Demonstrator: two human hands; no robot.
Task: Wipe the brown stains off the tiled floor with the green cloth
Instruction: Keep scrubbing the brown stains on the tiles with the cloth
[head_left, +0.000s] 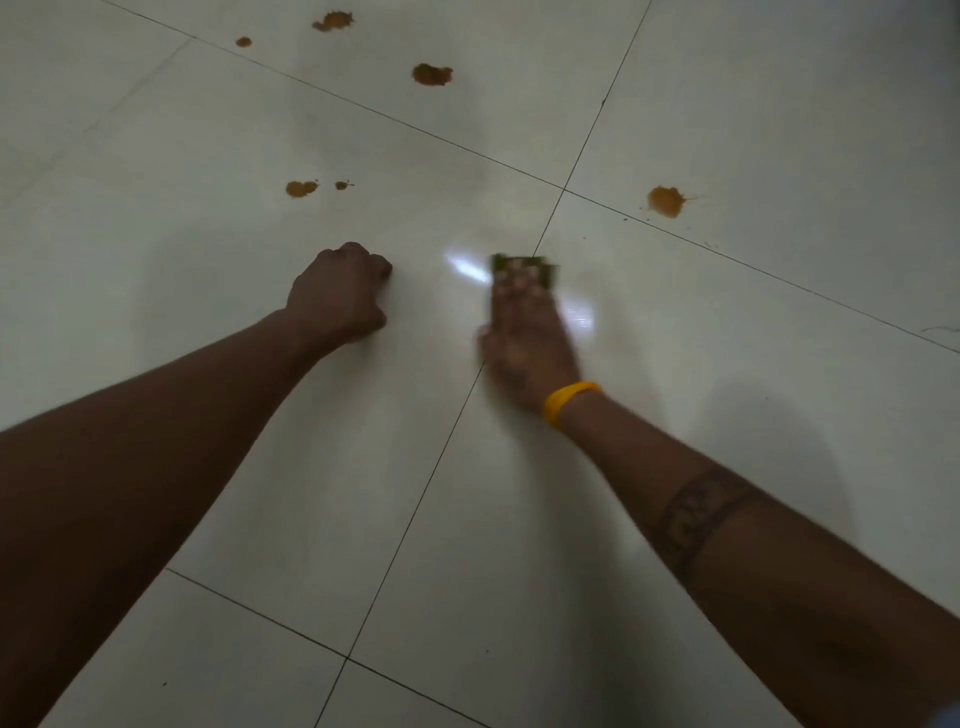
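Green cloth (523, 269) at centre frame, slightly right, pinned flat to the tiled floor (753, 364) under the fingertips of the right hand (524, 348); only its far edge peeking past the fingers. Right hand blurred, fingers stretched forward and pressed down on the cloth, close to a grout crossing. Yellow wristband (569, 402) on that wrist, dark band tattoo (701, 512) further along the forearm at lower right. Left hand (337, 296) just left of centre, curled into a closed fist, knuckles apparently on the tile, gripping nothing visible. Hands near each other but not touching.

Brown stains scattered across the upper half: one small spot (243, 41) and a ragged blotch (332, 21) at top, a larger blot (432, 74) below them, a pair (301, 188) above the left fist, and one (666, 200) at upper right. All well clear of the cloth. Bright glare patches either side of the cloth.
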